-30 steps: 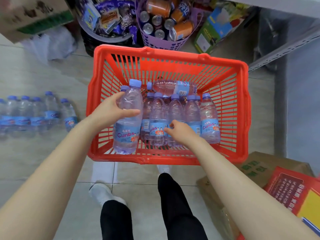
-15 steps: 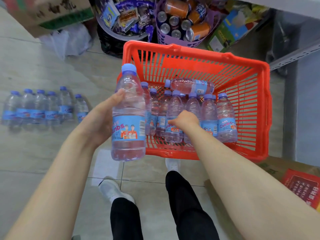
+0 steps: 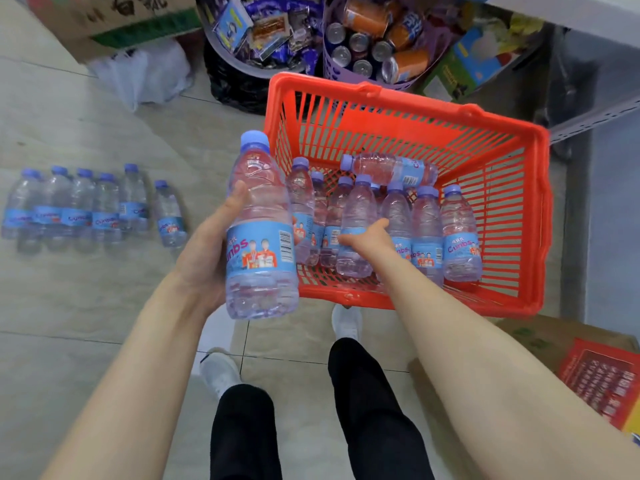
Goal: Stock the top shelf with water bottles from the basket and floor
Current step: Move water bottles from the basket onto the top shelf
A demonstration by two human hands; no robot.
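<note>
A red plastic basket (image 3: 408,116) stands on the tiled floor and holds several clear water bottles with blue caps and blue labels. My left hand (image 3: 207,251) grips one water bottle (image 3: 259,237) upright, raised to the left of the basket's near corner. My right hand (image 3: 367,237) reaches into the basket and curls round a standing bottle (image 3: 356,213) at its label. One bottle (image 3: 388,168) lies on its side on top of the others. A row of several more bottles (image 3: 90,209) stands on the floor at the left.
A purple basket of drink cans (image 3: 374,43) and a grey tub of snack packs (image 3: 263,32) sit behind the red basket. A cardboard box (image 3: 114,19) is at the top left, another box (image 3: 568,344) at the lower right. A grey shelf edge (image 3: 595,116) runs at the right.
My left hand has lifted its bottle up out of the basket and to the left. My right hand has stayed low among the standing bottles and closed on one.
</note>
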